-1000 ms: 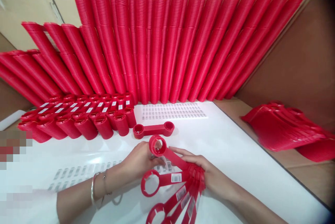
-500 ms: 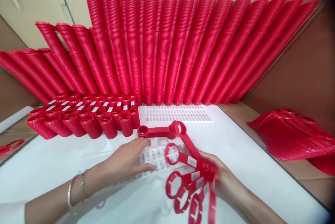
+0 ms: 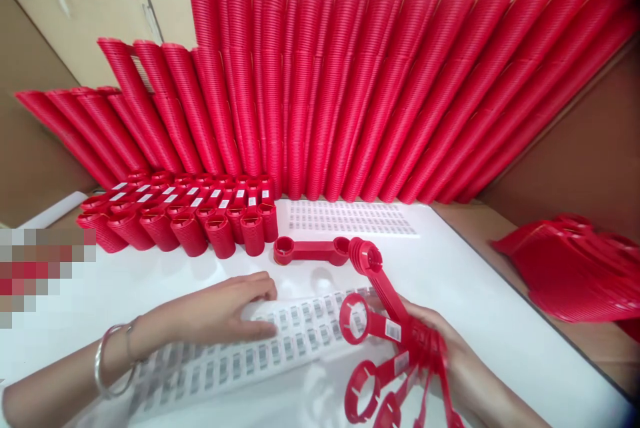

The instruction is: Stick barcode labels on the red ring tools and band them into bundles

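My left hand (image 3: 235, 308) hovers over or rests on a sheet of barcode stickers (image 3: 260, 351); thumb and fingers stand apart, and no held thing shows. Its fingertips are partly curled out of sight. My right hand (image 3: 435, 331) grips several fanned-out red plastic ring-ended pieces (image 3: 393, 329) at one end. White barcode labels show on some of them. Most of that hand's fingers are hidden behind the pieces. Just beyond the hands, a low red stack of like pieces (image 3: 313, 251) lies on the white table (image 3: 170, 281).
Tall red stacks (image 3: 310, 95) stand along the cardboard wall at the back. Shorter labelled stacks (image 3: 220, 238) sit at the back left. Another sticker sheet (image 3: 350, 216) lies behind the low stack. A heap of red pieces (image 3: 575, 275) rests on cardboard at the right.
My left hand has moved left and slightly nearer over the sticker sheet, uncovering more of it. The fanned red pieces have shifted right and down in view; the whole view has shifted too.
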`<state>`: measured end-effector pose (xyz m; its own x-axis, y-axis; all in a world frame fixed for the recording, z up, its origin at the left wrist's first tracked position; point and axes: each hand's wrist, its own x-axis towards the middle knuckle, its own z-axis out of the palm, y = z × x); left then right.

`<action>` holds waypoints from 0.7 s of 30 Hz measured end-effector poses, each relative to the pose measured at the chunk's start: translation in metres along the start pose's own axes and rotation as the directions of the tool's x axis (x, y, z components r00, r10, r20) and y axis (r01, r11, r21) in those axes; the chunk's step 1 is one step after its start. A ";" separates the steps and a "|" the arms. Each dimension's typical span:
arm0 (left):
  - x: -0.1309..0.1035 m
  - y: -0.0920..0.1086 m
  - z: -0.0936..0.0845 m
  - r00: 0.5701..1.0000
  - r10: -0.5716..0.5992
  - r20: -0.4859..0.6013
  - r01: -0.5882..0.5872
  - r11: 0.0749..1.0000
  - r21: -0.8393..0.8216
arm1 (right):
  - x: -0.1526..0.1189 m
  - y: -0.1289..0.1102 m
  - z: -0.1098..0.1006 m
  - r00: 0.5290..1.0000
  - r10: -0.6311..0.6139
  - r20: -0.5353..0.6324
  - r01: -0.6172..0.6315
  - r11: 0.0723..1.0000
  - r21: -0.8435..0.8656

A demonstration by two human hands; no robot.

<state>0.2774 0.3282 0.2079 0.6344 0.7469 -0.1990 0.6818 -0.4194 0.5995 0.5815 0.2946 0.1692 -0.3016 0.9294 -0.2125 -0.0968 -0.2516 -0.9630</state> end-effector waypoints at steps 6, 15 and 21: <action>0.021 0.023 0.037 0.958 -0.049 -0.284 0.004 0.988 -0.157 | -0.004 -0.011 0.026 0.991 -0.087 0.102 0.087 0.996 0.003; 0.037 0.023 0.035 0.987 -0.064 -0.145 0.020 0.958 -0.286 | -0.002 -0.019 0.024 0.940 -0.031 0.341 0.068 0.993 -0.098; 0.029 0.021 0.020 0.995 0.002 -0.098 -0.019 0.984 -0.176 | 0.000 -0.018 0.023 0.944 -0.061 0.325 0.137 0.967 -0.217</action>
<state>0.3178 0.3306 0.1991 0.5969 0.7932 -0.1209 0.5949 -0.3364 0.7300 0.5617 0.2931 0.1900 -0.5874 0.8045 -0.0879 0.0708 -0.0571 -0.9959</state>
